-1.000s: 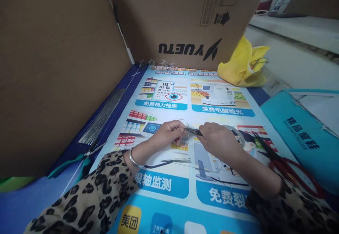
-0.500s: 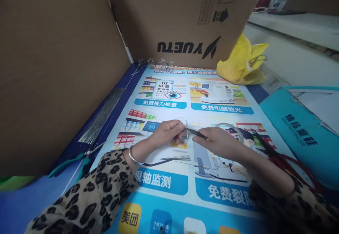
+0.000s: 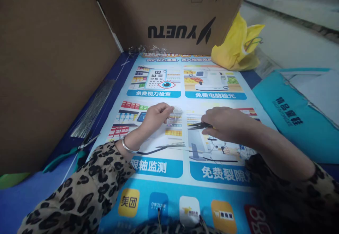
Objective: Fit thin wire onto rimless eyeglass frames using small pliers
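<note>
My left hand [image 3: 157, 117] pinches a small loop of thin wire [image 3: 178, 112] above the printed sheet. To its right, my right hand [image 3: 229, 123] is closed round pliers [image 3: 200, 125] whose dark, pointed jaws aim left, slightly parted and apart from the wire loop. A small bundle of thin wires [image 3: 172, 144] lies on the sheet just below my left hand. The handles of the pliers are mostly hidden in my right palm.
Green-handled pliers [image 3: 63, 160] and a bundle of straight wires [image 3: 92, 110] lie at the left. Wire pieces [image 3: 148, 51] sit near the cardboard box [image 3: 169, 8]. A yellow bag [image 3: 233, 48] stands at the back right, a turquoise box [image 3: 286, 110] at the right.
The plier jaws have come away from the wire at my left fingers, and my right hand has moved right. The whole view has shifted slightly.
</note>
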Demonstrator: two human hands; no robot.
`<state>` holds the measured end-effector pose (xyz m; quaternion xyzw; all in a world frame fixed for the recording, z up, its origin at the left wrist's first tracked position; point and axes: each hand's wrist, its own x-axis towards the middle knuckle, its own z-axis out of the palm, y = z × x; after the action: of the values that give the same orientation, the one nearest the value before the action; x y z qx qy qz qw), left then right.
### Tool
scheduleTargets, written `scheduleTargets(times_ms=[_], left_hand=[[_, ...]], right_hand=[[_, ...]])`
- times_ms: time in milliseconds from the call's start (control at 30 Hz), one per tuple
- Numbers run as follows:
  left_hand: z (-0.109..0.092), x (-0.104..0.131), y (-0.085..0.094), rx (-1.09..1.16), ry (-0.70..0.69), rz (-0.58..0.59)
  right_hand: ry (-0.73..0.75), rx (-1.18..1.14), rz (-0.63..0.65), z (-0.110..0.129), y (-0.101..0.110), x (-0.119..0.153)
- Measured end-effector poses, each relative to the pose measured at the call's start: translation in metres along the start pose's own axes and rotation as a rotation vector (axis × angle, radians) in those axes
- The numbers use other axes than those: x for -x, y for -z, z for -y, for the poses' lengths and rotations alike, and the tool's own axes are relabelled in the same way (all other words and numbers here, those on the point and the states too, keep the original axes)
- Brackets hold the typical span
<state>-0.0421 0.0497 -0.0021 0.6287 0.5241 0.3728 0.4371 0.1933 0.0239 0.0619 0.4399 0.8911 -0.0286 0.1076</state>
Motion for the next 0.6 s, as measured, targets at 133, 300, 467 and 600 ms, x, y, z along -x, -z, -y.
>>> scheduleTargets(times_ms=[133,300,467,600], left_hand=[[0.004,-0.005,0.006,-0.163,-0.002,0.004],[0.007,-0.007,0.007,-0.425,-0.124,0.050],[0.006,-0.006,0.009,-0.581,-0.227,0.102],[-0.012,0.003,0.016,-0.716,-0.346,0.069]], right_hand=[[-0.011,0.051,-0.016,-0.006,0.000,0.010],[0.070,0.114,-0.109,0.016,-0.007,0.009],[0.160,0.192,-0.195,0.047,-0.012,0.003],[0.115,0.219,-0.188,0.044,-0.015,0.001]])
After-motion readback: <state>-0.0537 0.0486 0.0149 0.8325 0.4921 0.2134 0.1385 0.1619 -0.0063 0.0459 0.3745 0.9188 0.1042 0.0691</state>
